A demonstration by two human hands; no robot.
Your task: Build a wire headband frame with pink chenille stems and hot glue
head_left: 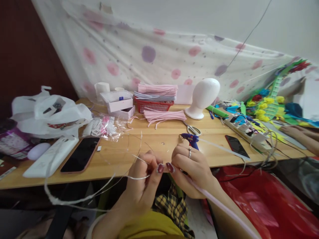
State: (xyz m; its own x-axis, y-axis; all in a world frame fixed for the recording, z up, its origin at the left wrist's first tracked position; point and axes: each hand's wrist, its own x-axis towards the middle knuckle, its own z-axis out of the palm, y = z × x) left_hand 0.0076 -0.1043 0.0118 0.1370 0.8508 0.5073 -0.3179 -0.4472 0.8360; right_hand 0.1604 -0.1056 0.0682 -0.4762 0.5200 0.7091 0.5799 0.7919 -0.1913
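My left hand (143,181) is closed, thumb against fingertips, on a thin white wire. A large loose loop of this white wire (82,200) hangs to the left, partly wrapped and thicker there. Close beside it, my right hand (193,169) is closed with its thumb on a long pale pink strip (221,203), which trails down over the right forearm. The two thumbnails almost meet, and the fingers hide the spot where wire and strip come together. Just beyond the right hand lies a blue glue gun (190,138) with a clear glue stick in it.
Scissors (193,129), bundled pink strips (164,116), a red basket (154,105) and a white foam head (203,98) stand behind. Phones (81,155), a plastic bag (50,114) and a power strip (249,134) with cables flank the hands. Another person's hand (296,132) rests far right.
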